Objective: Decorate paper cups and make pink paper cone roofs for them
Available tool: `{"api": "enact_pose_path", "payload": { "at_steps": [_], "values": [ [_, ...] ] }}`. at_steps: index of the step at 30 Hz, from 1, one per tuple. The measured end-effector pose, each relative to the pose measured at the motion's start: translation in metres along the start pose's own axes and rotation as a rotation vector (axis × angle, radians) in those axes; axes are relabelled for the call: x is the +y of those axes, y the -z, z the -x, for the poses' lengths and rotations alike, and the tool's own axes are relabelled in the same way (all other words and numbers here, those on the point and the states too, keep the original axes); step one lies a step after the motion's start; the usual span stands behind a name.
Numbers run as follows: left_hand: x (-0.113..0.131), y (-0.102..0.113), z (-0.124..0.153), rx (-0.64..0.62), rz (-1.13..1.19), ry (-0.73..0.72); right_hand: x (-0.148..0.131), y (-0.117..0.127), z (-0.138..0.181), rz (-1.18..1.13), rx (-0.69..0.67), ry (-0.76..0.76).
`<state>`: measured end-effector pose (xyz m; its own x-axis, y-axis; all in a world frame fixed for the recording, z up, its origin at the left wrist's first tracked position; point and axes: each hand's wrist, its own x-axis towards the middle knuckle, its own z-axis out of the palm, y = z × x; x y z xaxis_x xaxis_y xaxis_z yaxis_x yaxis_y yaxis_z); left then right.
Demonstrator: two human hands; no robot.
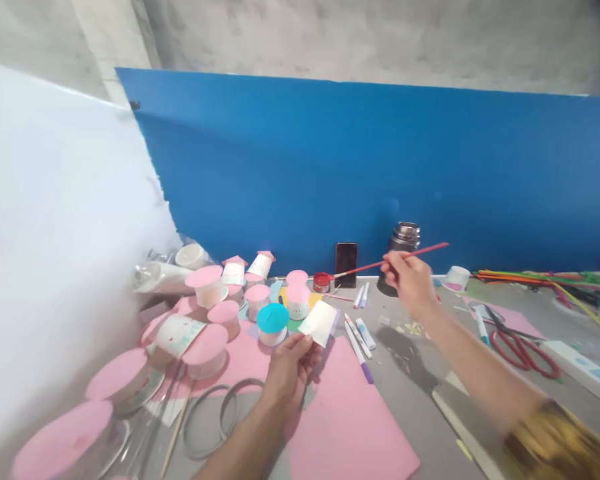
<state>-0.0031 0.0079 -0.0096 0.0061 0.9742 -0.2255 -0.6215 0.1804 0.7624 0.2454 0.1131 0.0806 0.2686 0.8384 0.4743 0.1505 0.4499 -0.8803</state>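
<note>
Pinches a small white paper piece between curled fingers of the left hand, lower centre of the frame; grips a slender red paintbrush in the closed right hand, right of centre, holding its tip at a round red paint pot.

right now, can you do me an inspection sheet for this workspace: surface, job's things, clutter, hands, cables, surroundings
surface: grey table, partly covered by pink paper
job's things: white piece, cup or sheet unclear; brush, its tip at the red paint pot, contact unclear
clutter: pink-topped cups crowd the left; scissors lie at right; phone leans by the panel
left hand: pinches the white piece
right hand: grips the brush
cables: nothing seen clearly
surroundings: blue panel behind, white panel at left
</note>
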Motion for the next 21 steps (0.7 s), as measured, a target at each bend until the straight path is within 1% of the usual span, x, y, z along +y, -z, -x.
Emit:
{"api": "enact_pose_path", "payload": {
  "at_steps": [1,3,5,7,9,12,17,19,21],
  "values": [
    [0.0,-0.001,0.0,-0.002,0.008,-0.011,-0.003,0.008,0.016,-0.052,-0.003,-0.005],
    [-0.001,-0.001,0.0,-0.009,0.007,-0.041,-0.004,0.02,0.044,-0.276,0.018,-0.071],
    [-0.003,-0.001,0.0,-0.009,-0.025,-0.075,-0.003,0.026,0.064,-0.364,0.006,-0.125],
    [-0.005,-0.001,-0.001,0.013,-0.083,-0.111,-0.001,0.028,0.074,-0.404,-0.021,-0.159],
    [-0.005,0.0,-0.001,0.045,-0.163,-0.153,-0.001,0.029,0.078,-0.419,-0.037,-0.162],
    [-0.004,-0.001,0.0,0.063,-0.228,-0.18,-0.006,0.03,0.081,-0.382,-0.05,-0.105],
    [-0.001,-0.003,0.001,0.053,-0.118,-0.102,-0.013,0.032,0.098,-0.2,-0.114,0.058],
    [-0.002,-0.003,0.003,0.074,-0.167,-0.111,-0.013,0.031,0.105,-0.135,-0.141,0.129],
    [-0.003,-0.003,0.004,0.103,-0.297,-0.156,-0.011,0.029,0.11,-0.087,-0.162,0.178]
  ]
}}
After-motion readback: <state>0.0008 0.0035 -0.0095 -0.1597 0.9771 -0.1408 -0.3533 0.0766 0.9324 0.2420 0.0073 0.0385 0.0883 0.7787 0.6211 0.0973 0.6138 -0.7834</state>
